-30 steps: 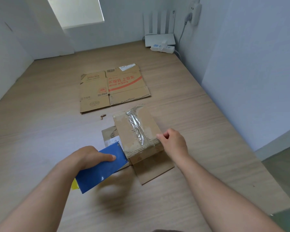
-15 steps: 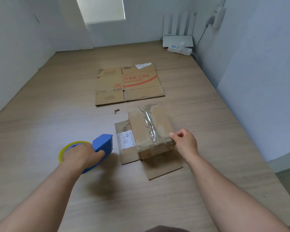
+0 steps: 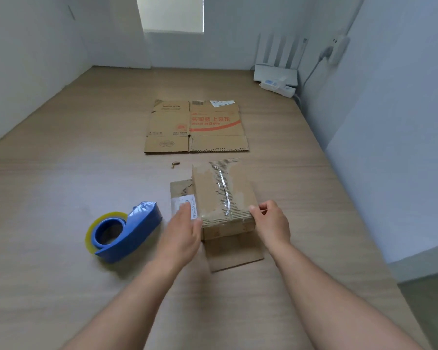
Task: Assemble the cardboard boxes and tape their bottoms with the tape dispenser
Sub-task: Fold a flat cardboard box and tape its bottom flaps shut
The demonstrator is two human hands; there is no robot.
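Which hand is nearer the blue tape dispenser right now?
Left. The left hand is just right of the tape dispenser, apart from it, touching the left side of the taped box. The right hand grips the box's right edge, farther away.

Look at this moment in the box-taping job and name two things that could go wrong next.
1. The tape on the small box looks wrinkled and lies over torn cardboard, so the seam may lift if the left hand and right hand turn the box over.
2. The tape dispenser lies close to the left hand, and a careless sweep could knock it.
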